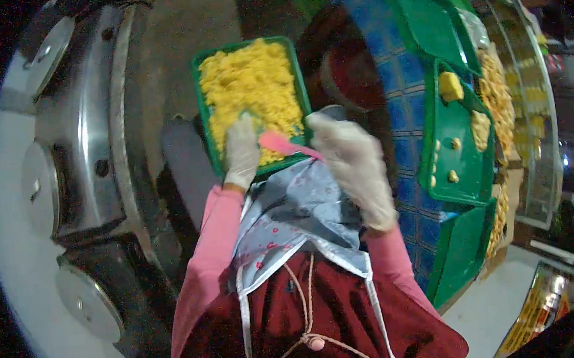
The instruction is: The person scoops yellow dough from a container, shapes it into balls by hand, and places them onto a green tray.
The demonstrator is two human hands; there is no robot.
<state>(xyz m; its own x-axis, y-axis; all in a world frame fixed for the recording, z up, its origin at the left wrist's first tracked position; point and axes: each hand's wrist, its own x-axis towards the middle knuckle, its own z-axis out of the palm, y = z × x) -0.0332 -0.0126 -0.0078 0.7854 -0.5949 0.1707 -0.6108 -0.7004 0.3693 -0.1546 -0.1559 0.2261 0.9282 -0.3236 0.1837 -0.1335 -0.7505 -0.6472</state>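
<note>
A green tray [303,98] full of yellow crumbly food [246,75] rests in front of my lap. My left hand [242,149], in a clear glove, reaches into the near left part of the food; its fingertips are partly hidden there, so its grip cannot be made out. A pink flat tool [279,141] lies across the tray's near edge, its end by my right hand. My gloved right hand [348,151] is just right of the tray, blurred, and its finger pose is unclear.
Green trays [461,147] with pale dough pieces [451,86] stand on the blue tiled surface [405,111] at right. Metal equipment with round lids [40,188] lines the left side. A red round container [353,74] sits beyond my right hand.
</note>
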